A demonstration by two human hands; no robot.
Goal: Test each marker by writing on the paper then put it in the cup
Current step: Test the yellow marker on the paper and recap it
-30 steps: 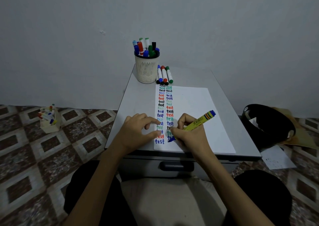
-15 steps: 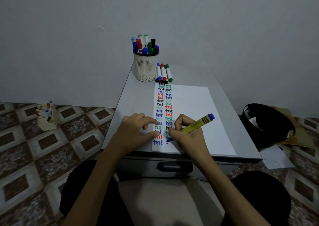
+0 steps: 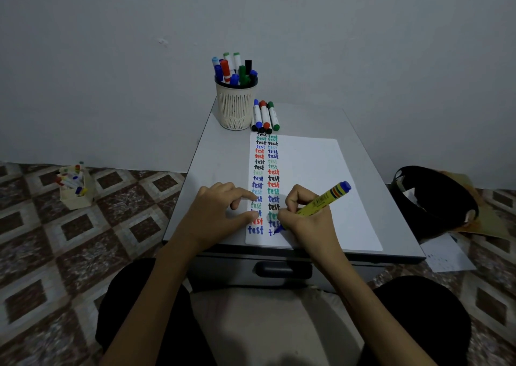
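right hand (image 3: 307,223) fingers curled round yellow marker (image 3: 321,201), gripped low on barrel, guessing for control. blue tip down on paper (image 3: 321,175) near tabletop (image 3: 220,153) front edge, bottom of second column, only "t" written so far. left hand (image 3: 220,212) gripping nothing, index + thumb pressing sheet's left edge, probably to stop it sliding. mesh cup (image 3: 236,106) at back edge, already packed. few loose markers (image 3: 265,115) lying just right of it, likely next up.
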